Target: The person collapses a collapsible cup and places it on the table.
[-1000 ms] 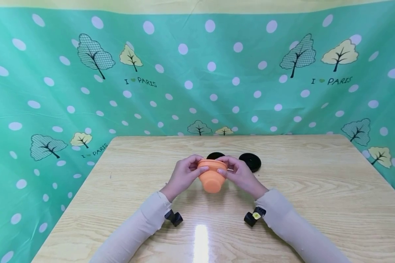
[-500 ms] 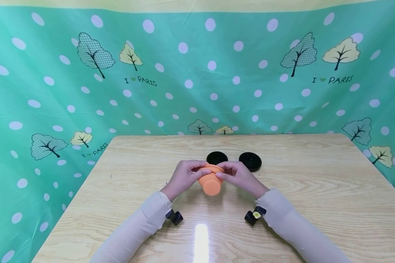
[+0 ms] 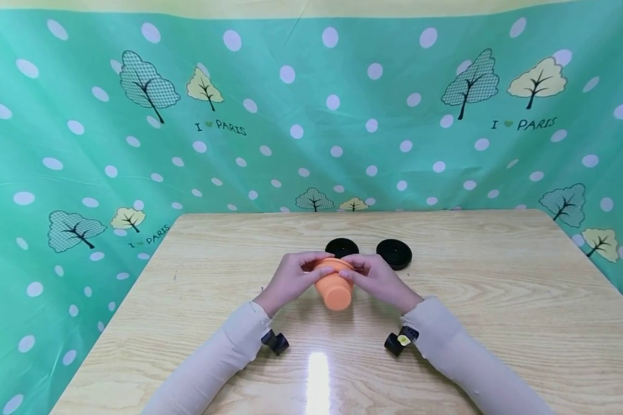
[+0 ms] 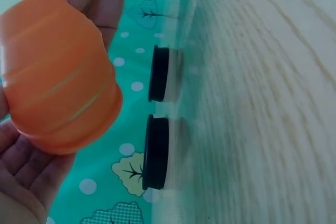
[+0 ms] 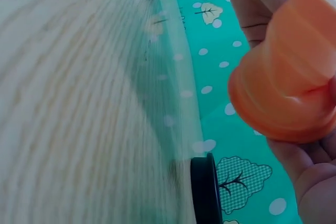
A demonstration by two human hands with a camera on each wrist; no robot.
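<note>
An orange, soft-looking collapsible cup (image 3: 337,291) is held above the table, its closed base tilted toward me. My left hand (image 3: 293,278) pinches its rim from the left, thumb on the near side. Opposite it, my right hand (image 3: 378,278) pinches the rim from the right. Stepped folds run round the cup (image 4: 63,77) in the left wrist view. The wall of the cup (image 5: 289,85) looks creased near the rim in the right wrist view. The cup's inside is hidden.
Two round black lid-like discs lie behind the hands: a left disc (image 3: 341,247), partly behind the fingers, and a right disc (image 3: 394,254). The wooden table (image 3: 498,288) ends at a green polka-dot curtain (image 3: 270,115).
The cup has tipped so its base faces me more. Its wall was squashed shorter half a second ago and is longer now. Both hands keep their grip.
</note>
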